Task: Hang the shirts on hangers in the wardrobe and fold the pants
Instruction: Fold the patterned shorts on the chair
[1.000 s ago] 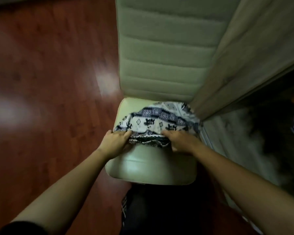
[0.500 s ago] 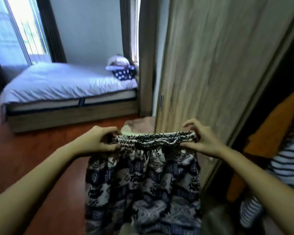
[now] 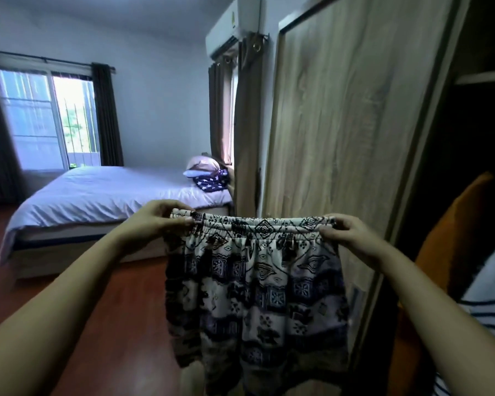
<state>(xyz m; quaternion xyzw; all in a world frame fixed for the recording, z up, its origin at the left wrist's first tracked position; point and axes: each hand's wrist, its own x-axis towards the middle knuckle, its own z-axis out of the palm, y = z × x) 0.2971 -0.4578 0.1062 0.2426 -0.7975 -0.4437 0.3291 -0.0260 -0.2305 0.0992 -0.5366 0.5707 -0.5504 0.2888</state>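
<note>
A pair of patterned pants (image 3: 255, 295), white with dark blue and black motifs, is held up in the air at the near centre of the scene, spread flat and hanging downward from its gathered elastic waistband (image 3: 255, 225). The left end of the waistband is pinched by the left hand (image 3: 155, 221), whose fingers are closed over the fabric with the thumb pressed on the near side. The right end is gripped in the same way by the right hand (image 3: 346, 238), closed on the band. The waistband is stretched nearly level between the two hands.

Just behind the pants, to the right, a wooden wardrobe door (image 3: 340, 138) is seen, and further right the dark wardrobe interior is open, where an orange garment (image 3: 452, 238) and a white shirt with dark stripes (image 3: 492, 295) are hanging. To the far left, a bed (image 3: 103, 195) with a white sheet is set on a reddish wooden floor (image 3: 120, 324), with pillows (image 3: 203, 167) stacked at its right end. A curtained window (image 3: 49, 118) is seen beyond the bed, and an air conditioner (image 3: 235, 24) is mounted high on the wall.
</note>
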